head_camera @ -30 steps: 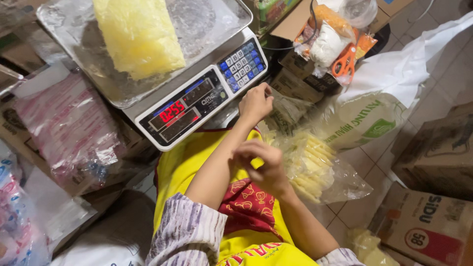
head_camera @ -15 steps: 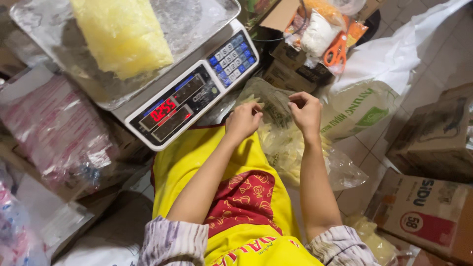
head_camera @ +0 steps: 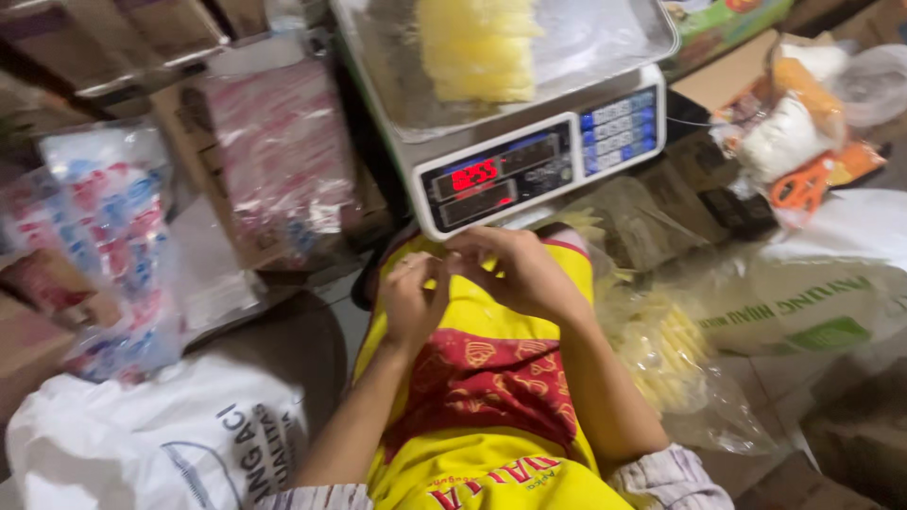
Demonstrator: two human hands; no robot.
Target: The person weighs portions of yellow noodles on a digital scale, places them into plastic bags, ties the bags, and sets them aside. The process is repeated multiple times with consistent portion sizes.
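My left hand (head_camera: 411, 300) and my right hand (head_camera: 518, 272) meet fingertip to fingertip over my yellow and red apron (head_camera: 482, 378), just below the front of a digital scale (head_camera: 539, 165). Both have curled fingers, and I cannot make out whether anything small is pinched between them. The scale's red display is lit. On its metal tray (head_camera: 614, 42) lies a clear bag of pale yellow pieces (head_camera: 477, 47). To my right, an open clear plastic bag of the same yellow pieces (head_camera: 661, 349) rests by my right forearm.
Orange scissors (head_camera: 798, 189) lie among white bags at the far right. A large white and green sack (head_camera: 812, 302) sits beside the open bag. On the left are a white sack (head_camera: 161, 444) and bags of pink (head_camera: 279, 151) and blue-red packets (head_camera: 113, 217).
Both hands have drawn back from the bag at my right to my lap and come together. The view has swung left, so the scale now sits at centre top.
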